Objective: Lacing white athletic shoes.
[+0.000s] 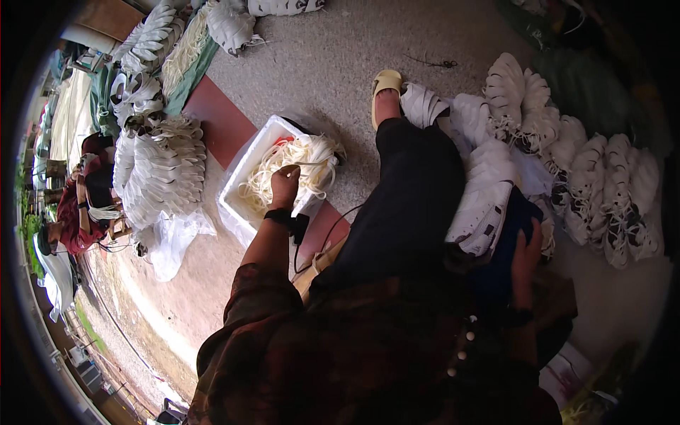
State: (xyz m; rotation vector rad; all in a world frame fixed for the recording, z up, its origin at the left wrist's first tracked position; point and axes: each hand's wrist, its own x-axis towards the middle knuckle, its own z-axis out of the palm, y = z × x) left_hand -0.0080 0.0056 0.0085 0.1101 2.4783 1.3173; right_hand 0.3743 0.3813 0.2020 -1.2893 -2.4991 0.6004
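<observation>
My left hand (285,187) is over a white foam box (241,180), its fingers pinched together at a white shoelace (312,164). Beneath it, a tangled heap of white laces (304,152) fills the box, with a bit of red showing among them. On my right, a row of nested white shoe uppers (485,191) lies along my leg, a mesh-sided one nearest me. My right hand (525,258) rests on dark blue cloth (499,273) beside that row, fingers stretched out and apart from the uppers; shadow dims part of it.
Bundles of white shoe uppers (591,177) crowd the right side, and another big stack (159,166) stands at left. Pale laces (185,57) lie on green cloth at the far left. A person in dark red (71,212) sits farther left. A dark cord (329,241) runs near the box.
</observation>
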